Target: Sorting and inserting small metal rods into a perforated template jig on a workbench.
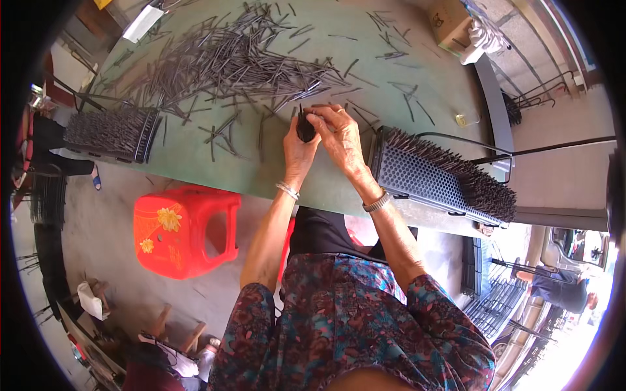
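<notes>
Over the near edge of the green table [261, 176], my left hand [298, 156] is wrapped round a small bundle of thin dark sticks [304, 128]. My right hand [340, 133] meets it from the right, its fingers bent and pressed against the bundle; whether it pinches a single stick is hidden. Beyond both hands spreads a large loose pile of the same sticks [241, 62]. To the right stands a black rack [417, 174] with a holed face. Upright sticks [486, 186] crowd its right end and far side.
A second rack [107, 133] packed with sticks is on the table's left. A red plastic stool [189, 228] stands on the floor at left. A cardboard box [450, 26] sits at the far right corner. Another person [561, 290] is off to the right.
</notes>
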### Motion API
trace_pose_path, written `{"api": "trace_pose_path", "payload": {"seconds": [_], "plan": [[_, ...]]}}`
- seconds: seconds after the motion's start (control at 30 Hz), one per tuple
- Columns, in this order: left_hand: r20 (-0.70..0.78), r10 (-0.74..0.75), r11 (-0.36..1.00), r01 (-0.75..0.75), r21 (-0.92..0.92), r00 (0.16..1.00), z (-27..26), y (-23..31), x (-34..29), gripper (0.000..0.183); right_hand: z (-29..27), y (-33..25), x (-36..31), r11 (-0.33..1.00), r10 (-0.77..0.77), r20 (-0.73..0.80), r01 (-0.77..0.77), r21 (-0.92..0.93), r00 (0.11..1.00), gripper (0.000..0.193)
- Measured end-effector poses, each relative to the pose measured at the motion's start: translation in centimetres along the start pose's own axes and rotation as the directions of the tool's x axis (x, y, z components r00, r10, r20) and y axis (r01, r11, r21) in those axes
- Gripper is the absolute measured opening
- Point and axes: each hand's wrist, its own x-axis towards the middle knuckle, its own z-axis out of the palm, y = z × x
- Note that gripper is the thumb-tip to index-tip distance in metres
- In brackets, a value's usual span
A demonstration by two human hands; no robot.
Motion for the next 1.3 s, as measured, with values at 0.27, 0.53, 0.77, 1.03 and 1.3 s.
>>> {"api": "trace_pose_path", "payload": {"seconds": [0.27,0.53,0.77,1.03,1.3], "plan": [[0.016,-0.004,0.981,0.007,-0.196,1.000,0.5,-1.4,0.1,0.032,-1.1,-2.0,1.3,0.874,-0.186,0.053,0.190,-0.446,0.981,0.016],[0.083,-0.017,0.999,0.021,-0.039,0.996,0.9,0.7,0.1,0.026,-3.1,-1.5,2.1,0.831,-0.312,0.050,0.298,-0.470,0.949,0.014],[0.080,-0.066,0.997,0.068,-0.020,0.995,0.1,0.4,0.2,0.025,-4.8,-3.9,1.8,0.984,-0.145,-0.034,0.141,-0.107,0.989,0.011],[-0.008,-0.165,0.979,0.162,-0.125,0.986,0.1,-0.1,0.7,0.011,-11.9,-5.8,-1.7,0.992,0.044,-0.156,-0.026,0.120,0.987,0.013],[0.064,-0.033,0.985,0.021,0.172,0.997,0.2,1.2,-2.2,0.026,-17.9,-5.4,-5.5,0.924,0.028,-0.164,-0.088,-0.372,0.986,0.010]]}}
